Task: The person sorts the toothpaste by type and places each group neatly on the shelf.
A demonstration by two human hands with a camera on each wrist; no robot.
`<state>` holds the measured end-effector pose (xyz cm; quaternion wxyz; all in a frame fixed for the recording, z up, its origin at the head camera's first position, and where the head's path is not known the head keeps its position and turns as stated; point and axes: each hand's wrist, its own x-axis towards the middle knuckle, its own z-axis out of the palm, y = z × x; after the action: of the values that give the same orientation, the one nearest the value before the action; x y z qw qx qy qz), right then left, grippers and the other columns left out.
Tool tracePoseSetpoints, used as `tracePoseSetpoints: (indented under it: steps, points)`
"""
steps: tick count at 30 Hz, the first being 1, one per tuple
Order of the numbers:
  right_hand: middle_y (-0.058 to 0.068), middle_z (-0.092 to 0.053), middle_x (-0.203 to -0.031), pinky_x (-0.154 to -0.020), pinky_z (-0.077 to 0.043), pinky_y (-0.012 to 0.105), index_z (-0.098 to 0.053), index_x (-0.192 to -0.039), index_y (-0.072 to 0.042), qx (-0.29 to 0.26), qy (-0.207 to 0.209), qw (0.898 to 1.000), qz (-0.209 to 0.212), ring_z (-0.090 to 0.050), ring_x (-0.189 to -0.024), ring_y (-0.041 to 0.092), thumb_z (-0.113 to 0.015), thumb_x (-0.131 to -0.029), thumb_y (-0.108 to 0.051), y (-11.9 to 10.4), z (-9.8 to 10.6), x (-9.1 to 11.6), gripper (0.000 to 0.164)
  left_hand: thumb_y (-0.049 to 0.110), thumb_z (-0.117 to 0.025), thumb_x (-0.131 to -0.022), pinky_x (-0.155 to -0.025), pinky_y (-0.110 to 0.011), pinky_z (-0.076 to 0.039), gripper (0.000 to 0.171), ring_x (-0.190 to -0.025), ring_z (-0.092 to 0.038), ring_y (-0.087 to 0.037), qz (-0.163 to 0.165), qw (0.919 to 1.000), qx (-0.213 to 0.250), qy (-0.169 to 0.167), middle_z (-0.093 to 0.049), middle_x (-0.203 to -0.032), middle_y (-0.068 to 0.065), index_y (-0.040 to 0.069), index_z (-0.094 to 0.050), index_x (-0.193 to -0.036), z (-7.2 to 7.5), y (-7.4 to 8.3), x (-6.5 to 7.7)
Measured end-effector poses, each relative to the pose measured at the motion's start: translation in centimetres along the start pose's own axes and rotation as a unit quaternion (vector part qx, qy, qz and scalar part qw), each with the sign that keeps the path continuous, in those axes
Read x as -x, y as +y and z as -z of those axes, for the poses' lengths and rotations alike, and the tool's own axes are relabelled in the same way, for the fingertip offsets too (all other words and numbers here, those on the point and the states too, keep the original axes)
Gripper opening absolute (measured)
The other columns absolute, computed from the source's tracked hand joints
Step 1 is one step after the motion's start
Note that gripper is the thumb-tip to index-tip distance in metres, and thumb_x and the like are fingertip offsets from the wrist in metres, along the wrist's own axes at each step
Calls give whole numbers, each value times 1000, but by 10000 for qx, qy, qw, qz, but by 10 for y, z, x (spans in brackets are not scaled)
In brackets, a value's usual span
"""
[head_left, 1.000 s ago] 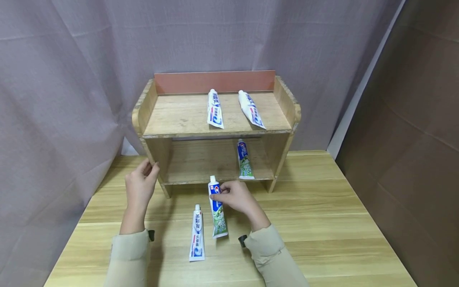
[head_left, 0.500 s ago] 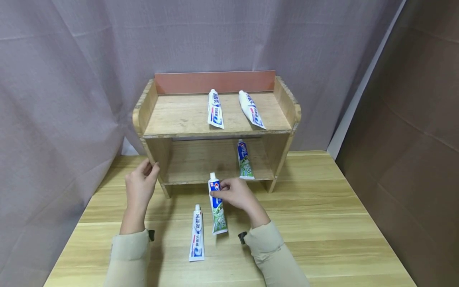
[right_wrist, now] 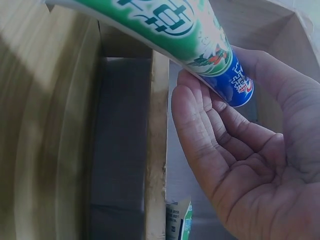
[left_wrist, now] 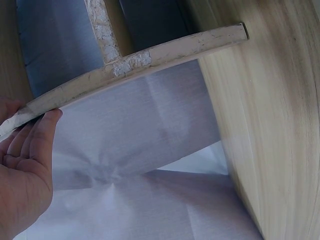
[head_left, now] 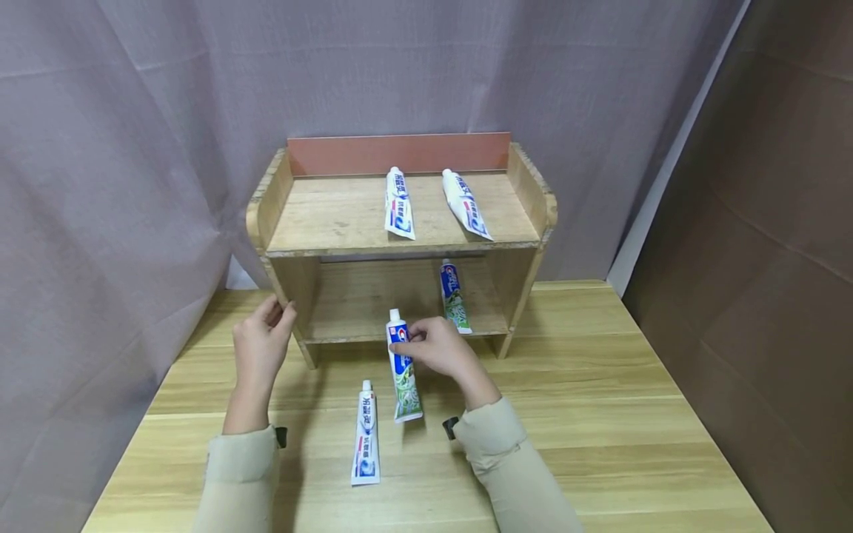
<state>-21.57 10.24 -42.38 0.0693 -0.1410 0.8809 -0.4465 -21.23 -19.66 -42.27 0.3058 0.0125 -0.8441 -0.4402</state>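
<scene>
My right hand (head_left: 441, 349) pinches a blue and green toothpaste tube (head_left: 405, 389) between thumb and fingers, cap pointing toward the shelf. It hangs over the table just in front of the lower board. In the right wrist view the same toothpaste tube (right_wrist: 175, 30) slants above the curled fingers. My left hand (head_left: 262, 339) grips the front edge of the wooden shelf's left side panel (left_wrist: 85, 85). On the lower level, at the right, lies another blue and green toothpaste tube (head_left: 455, 292). A white toothpaste tube (head_left: 366, 440) lies on the table between my forearms.
The two-level wooden shelf (head_left: 320, 218) stands at the back of the table (head_left: 600, 414). Its top level bears a white tube (head_left: 399, 203) near the middle and a slanted white tube (head_left: 466, 206) to the right. A grey curtain (head_left: 400, 66) hangs behind.
My right hand has carried the blue and green toothpaste tube a little forward, toward the shelf's lower level. The left hand keeps its place on the side panel.
</scene>
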Motion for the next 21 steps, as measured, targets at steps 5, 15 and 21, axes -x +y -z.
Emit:
tracePoseSetpoints:
  steps: [5,15,21]
  points:
    - [1,-63,-65,-51,-49,27,-72,-88,-10,36,73,9999,-61,-54,-56,14,-80,-84,-39,-2,4,-5,31,21,-66,-96,-83,-37,-61,28,-96,-74,-31,-4,10000,33,7,-73,-105,-18,5,-74,-117,0,-1,0]
    - [2,-67,-67,-53,-53,30,-71,-83,-10,147,116,9998,-97,-66,-66,25,-80,-84,-41,-5,9,-15,32,21,-65,-96,-84,-37,-60,29,-97,-73,-31,80,9999,87,-53,-73,-107,-18,5,-73,-119,0,-1,0]
    - [2,-68,-68,-55,-55,30,-71,-84,-8,234,127,9996,-22,-65,-63,18,-80,-84,-41,-6,12,-22,34,20,-65,-96,-83,-36,-60,28,-97,-73,-31,74,9999,84,-55,-73,-108,-18,6,-73,-118,0,0,0]
